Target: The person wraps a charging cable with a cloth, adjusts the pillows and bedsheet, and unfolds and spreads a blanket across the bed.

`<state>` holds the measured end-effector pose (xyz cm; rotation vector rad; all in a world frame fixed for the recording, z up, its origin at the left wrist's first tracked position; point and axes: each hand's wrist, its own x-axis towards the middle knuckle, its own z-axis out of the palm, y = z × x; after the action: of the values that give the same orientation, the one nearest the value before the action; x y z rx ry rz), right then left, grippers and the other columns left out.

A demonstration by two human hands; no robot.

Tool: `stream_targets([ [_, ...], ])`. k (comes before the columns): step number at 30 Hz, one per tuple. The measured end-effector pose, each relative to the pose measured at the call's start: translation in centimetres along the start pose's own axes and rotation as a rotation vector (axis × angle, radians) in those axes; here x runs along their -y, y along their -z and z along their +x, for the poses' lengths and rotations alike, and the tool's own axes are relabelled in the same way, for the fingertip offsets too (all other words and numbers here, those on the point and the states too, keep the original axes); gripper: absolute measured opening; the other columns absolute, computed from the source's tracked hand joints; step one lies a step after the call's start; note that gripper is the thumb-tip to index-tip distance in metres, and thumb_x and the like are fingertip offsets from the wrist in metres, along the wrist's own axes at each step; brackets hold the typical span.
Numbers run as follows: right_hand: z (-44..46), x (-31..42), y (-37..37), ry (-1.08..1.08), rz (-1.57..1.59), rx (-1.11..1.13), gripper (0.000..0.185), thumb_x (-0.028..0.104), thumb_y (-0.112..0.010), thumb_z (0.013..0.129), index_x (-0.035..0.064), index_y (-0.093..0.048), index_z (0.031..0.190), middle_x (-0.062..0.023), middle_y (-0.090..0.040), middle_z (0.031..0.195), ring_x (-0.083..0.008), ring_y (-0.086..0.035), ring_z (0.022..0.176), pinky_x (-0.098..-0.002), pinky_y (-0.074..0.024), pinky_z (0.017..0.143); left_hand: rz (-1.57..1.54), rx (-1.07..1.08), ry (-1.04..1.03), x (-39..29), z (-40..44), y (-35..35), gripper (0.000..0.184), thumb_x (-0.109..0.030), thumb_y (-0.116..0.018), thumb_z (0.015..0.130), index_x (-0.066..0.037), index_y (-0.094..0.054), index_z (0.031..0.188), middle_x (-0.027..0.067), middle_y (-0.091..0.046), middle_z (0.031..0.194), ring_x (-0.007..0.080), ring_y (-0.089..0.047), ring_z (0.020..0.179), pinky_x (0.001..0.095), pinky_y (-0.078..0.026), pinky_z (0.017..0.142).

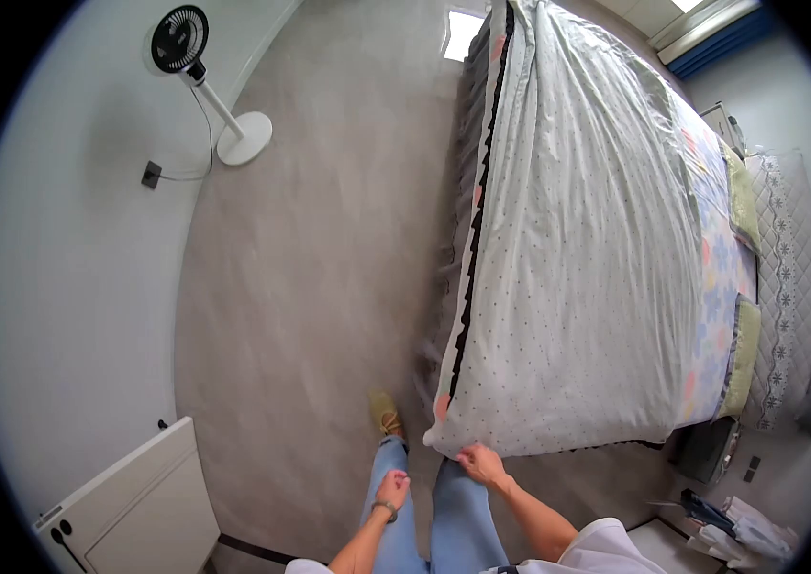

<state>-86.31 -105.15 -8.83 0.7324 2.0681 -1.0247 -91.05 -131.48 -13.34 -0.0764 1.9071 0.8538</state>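
Note:
A white dotted quilt (587,249) is spread over the bed, with creases running along its length. At its near edge, close to the foot corner, my right hand (482,465) is closed, its fingertips pinching the fabric. My left hand (393,490), with a band on the wrist, hovers in front of my left leg, apart from the quilt. Its fingers are curled in, and I see nothing in them. Along the foot of the bed the quilt's edge shows a black scalloped trim (470,316) above a grey bed skirt (458,191).
Two green pillows (738,359) lie at the head, by a quilted headboard (778,287). A white standing fan (245,139) is by the left wall, its cord plugged into an outlet (151,174). A white panel (137,512) stands at lower left; bags (740,526) sit at lower right.

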Motion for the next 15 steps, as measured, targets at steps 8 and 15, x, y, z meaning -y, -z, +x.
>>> stream_targets([
  [8,6.6,-0.9,-0.2,-0.169,-0.002,-0.217,0.102,0.043,-0.067,0.065,0.0212,-0.004,0.142,-0.0238,0.003,0.143,-0.044,-0.01,0.131,-0.0523,-0.0268,0.101,-0.201,-0.265,0.283,7.5,-7.4,11.1,0.012,-0.019,-0.056,0.086,-0.007,-0.054,0.087,0.0033,-0.057,0.065,0.0089,-0.053,0.06,0.0235,-0.042,0.05],
  [15,7.9,-1.0,0.6,-0.319,0.03,0.036,0.109,0.045,-0.067,0.064,0.0188,0.004,0.142,-0.0304,0.011,0.14,-0.0487,-0.004,0.13,-0.0471,-0.0193,0.106,-0.335,-0.275,0.265,7.1,-9.0,12.6,0.022,-0.02,-0.059,0.083,-0.006,-0.056,0.099,0.0048,-0.059,0.078,0.0141,-0.054,0.069,0.0276,-0.045,0.06],
])
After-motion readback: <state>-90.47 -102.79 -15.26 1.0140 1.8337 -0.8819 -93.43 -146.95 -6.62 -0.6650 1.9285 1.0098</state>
